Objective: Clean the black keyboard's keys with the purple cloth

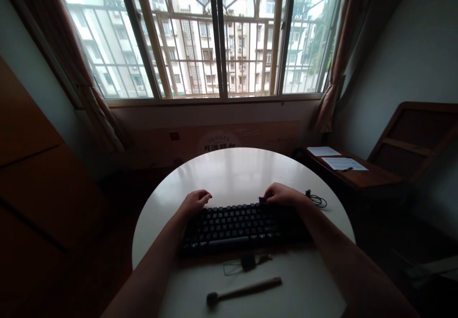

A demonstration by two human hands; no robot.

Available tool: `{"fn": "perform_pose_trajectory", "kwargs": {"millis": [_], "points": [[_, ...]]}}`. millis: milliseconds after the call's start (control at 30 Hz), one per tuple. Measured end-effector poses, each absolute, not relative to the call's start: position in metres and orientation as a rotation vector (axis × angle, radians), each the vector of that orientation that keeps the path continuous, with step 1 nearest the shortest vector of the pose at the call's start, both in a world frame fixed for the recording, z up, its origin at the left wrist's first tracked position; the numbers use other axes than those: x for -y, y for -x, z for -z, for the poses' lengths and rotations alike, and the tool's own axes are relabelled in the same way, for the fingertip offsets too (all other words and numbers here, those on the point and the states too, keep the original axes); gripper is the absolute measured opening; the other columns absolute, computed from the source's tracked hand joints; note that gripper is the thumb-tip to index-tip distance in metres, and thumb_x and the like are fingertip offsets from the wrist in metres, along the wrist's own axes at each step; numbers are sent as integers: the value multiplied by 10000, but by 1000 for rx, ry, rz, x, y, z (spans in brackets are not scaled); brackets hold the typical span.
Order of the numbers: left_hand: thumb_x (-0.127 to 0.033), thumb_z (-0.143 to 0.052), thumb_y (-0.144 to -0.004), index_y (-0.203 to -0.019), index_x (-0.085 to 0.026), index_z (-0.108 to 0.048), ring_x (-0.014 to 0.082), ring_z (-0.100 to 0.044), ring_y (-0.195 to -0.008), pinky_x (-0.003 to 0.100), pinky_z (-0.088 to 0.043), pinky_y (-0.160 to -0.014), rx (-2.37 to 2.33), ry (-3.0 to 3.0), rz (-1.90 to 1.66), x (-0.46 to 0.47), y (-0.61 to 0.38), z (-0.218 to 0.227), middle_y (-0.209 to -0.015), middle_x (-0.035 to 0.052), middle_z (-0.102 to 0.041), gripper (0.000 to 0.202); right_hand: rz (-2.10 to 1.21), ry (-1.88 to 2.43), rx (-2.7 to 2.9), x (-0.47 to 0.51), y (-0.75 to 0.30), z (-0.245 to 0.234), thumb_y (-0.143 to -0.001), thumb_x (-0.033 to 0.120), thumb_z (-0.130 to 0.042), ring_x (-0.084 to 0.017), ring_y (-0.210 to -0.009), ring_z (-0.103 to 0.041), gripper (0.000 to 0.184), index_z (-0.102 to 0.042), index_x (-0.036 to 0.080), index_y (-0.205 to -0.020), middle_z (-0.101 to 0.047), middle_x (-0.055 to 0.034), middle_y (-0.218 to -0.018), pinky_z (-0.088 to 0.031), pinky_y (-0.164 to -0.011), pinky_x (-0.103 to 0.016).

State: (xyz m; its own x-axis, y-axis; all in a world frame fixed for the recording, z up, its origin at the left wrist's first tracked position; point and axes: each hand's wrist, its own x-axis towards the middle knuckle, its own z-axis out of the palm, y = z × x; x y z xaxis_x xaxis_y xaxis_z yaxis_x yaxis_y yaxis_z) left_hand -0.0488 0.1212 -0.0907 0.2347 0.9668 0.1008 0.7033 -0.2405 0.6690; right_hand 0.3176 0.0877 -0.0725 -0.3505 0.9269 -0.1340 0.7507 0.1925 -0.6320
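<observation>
A black keyboard (243, 225) lies across the round white table (232, 170). My left hand (195, 201) rests at the keyboard's far left corner with its fingers curled against the edge. My right hand (282, 195) sits at the far right edge, fingers pinched on a small dark piece (263, 198) at the top row; I cannot make out what it is. A black cable (317, 199) lies coiled just right of that hand.
In front of the keyboard lie a wire keycap puller with a dark handle (246, 262) and a wooden-handled brush (243, 291). A low wooden side table with papers (343, 164) stands at the right. A barred window (214, 36) fills the far wall.
</observation>
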Motion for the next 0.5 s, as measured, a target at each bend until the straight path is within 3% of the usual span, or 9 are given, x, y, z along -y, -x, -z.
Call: {"fn": "perform_pose_trajectory", "kwargs": {"millis": [200,333,500], "points": [[-511,-525,-782,-905,-181,-743,258,-680,-780,327,-516,-684,-1516,-2016,-708,-125,49,94,-812,72,-733,414,-912,1501,2193,-88,-311,76,-755,308,-699,-212,-758,-683,240,-804,139,-890,-764,-46,-799,-471,-648,-247],[-517,-519,-780,-916,-176,-743,255,-673,-775,327,-518,-684,-1503,-2019,-714,-127,50,97,-801,73,-725,430,-863,1427,2204,-88,-299,80,-828,378,-654,-208,-748,-679,297,-796,133,-917,-764,-55,-813,-473,-649,-253],[-509,-518,-779,-897,-183,-741,248,-671,-778,316,-516,-679,-1494,-2025,-723,-125,51,96,-809,67,-729,412,-762,1330,2274,-86,-286,83,-854,378,-657,-200,-811,-666,269,-798,159,-920,-752,-54,-879,-471,-737,-262]]}}
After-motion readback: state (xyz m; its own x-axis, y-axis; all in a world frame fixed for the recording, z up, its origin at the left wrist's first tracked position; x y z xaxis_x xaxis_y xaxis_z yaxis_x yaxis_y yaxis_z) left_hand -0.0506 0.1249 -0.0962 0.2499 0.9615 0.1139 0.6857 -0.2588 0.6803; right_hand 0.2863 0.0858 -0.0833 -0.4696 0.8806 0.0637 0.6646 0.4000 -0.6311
